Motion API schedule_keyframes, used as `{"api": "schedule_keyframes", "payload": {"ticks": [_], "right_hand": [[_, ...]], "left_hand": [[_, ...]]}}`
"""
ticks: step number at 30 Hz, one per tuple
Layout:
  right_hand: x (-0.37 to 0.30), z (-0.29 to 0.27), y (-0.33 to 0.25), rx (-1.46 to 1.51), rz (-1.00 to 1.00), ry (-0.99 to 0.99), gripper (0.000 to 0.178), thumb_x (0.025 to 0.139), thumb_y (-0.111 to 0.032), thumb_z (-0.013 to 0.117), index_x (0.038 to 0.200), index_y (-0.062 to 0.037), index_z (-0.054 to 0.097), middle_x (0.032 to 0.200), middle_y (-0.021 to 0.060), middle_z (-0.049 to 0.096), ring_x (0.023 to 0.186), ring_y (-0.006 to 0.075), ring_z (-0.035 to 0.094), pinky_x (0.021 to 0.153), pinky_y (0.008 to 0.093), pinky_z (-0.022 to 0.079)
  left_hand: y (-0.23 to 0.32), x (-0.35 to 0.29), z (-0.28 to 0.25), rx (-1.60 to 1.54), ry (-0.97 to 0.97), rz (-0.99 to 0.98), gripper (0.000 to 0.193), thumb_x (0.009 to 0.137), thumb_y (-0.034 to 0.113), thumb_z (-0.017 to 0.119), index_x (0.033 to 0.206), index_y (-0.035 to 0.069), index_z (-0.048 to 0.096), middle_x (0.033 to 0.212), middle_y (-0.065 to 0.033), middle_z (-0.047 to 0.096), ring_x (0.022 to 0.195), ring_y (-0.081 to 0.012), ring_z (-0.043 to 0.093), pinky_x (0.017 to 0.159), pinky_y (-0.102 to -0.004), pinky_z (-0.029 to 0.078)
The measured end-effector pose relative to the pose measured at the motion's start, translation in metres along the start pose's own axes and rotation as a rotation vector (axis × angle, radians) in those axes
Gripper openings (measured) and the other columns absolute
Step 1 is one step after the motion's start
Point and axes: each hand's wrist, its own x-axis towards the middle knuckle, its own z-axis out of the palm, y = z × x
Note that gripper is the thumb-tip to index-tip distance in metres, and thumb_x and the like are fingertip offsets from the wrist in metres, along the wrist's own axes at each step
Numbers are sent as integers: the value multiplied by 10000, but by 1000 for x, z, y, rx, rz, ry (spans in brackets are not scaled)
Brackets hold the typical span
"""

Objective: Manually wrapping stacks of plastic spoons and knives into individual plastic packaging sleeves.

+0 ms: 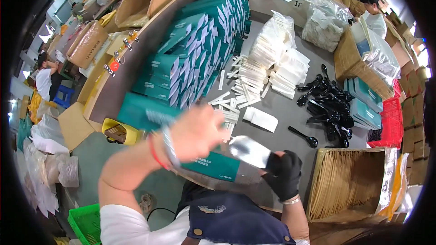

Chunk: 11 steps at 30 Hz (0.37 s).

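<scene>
Silver-and-teal pouch (236, 161) between my hands.
Gloved right hand (284, 174) pinches its four-o'clock edge; blurred left hand (197, 131) curls at ten.

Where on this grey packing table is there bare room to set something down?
Bare grey table shows between the single white packet and the pile of black spoons, and ahead of the lone spoon. The far strip beyond the white sachet heap is also open. The teal boxes crowd the left.

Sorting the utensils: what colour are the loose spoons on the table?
Black; the spoons show best in the head view, right of centre.
</scene>
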Motion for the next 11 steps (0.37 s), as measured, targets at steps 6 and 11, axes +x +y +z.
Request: {"api": "schedule_keyframes", "payload": {"ticks": [6,11], "right_hand": [[-4,10,12,44,101,76,617,514,-194,891,1041,-93,587,1003,111,578,924,330,570,808,423,471],[-11,9,26,-48,151,34,618,530,-210,891,1057,-102,588,1017,110,576,936,328,575,821,429,465]], "left_hand": [[-173,-21,-25,108,466,-473,592,751,54,720,1309,170,558,1457,-192,426,1252,-379,497,1056,-386,421],[-168,-13,16,37,764,-514,414,817,100,696,1217,46,603,1188,-176,631,1130,-378,583,979,-391,472]]}}
